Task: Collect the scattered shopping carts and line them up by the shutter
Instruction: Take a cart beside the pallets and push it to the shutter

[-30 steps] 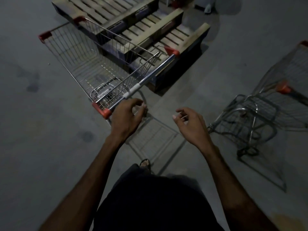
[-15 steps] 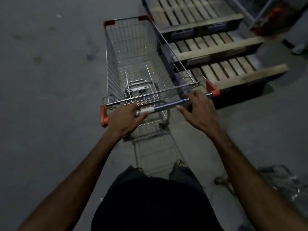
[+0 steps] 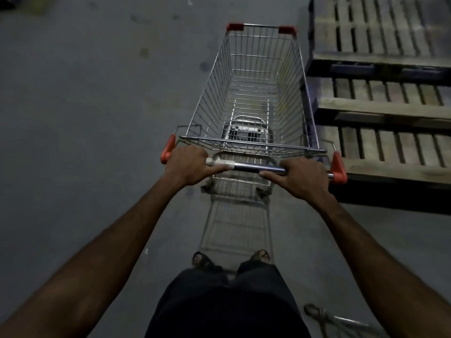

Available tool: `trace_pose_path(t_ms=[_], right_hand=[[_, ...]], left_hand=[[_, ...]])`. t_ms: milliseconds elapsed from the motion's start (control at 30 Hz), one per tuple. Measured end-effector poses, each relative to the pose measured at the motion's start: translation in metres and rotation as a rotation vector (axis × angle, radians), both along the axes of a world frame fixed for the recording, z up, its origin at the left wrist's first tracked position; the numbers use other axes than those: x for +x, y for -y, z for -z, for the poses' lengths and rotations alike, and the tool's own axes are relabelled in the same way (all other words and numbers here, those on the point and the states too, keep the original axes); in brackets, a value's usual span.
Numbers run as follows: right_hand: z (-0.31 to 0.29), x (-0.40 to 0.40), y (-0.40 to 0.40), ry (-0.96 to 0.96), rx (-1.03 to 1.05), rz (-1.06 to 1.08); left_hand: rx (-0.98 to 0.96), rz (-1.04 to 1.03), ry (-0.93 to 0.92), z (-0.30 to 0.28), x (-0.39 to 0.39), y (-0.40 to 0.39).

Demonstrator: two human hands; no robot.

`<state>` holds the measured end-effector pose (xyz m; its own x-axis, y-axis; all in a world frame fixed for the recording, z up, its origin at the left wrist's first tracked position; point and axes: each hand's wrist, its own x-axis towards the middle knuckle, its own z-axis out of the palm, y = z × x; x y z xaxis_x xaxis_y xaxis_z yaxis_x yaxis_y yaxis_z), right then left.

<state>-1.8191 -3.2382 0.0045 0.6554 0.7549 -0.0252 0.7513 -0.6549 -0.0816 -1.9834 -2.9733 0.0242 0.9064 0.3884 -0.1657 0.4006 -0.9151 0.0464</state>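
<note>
Shopping cart (image 3: 253, 93): wire, empty, just left of stacked wooden pallets (image 3: 380, 98). Left hand (image 3: 188, 164) and right hand (image 3: 300, 178) gripped its handle bar (image 3: 253, 166). Step: collecting; next, likely steering toward the unseen shutter.

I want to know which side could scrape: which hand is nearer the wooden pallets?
Right. The right hand grips the cart handle beside the pallets; the left hand grips its far end.
</note>
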Motion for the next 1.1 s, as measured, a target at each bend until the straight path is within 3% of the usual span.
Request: trace_pose_path(t_ms=[400, 600, 833, 1100], right_hand=[[0.000, -0.015, -0.034, -0.006, 0.017, -0.079], [-0.009, -0.011, -0.068, -0.089, -0.099, -0.175], [-0.024, -0.050, -0.135, 0.006, -0.240, -0.396], [-0.017, -0.116, -0.228, -0.049, -0.206, -0.655]], left_hand=[[-0.010, -0.050, 0.055, 0.006, -0.042, -0.013], [0.006, -0.160, 0.072, 0.011, -0.074, -0.017], [0.013, -0.364, 0.112, 0.006, -0.145, -0.032], [0.086, -0.551, 0.093, 0.004, -0.253, -0.069]])
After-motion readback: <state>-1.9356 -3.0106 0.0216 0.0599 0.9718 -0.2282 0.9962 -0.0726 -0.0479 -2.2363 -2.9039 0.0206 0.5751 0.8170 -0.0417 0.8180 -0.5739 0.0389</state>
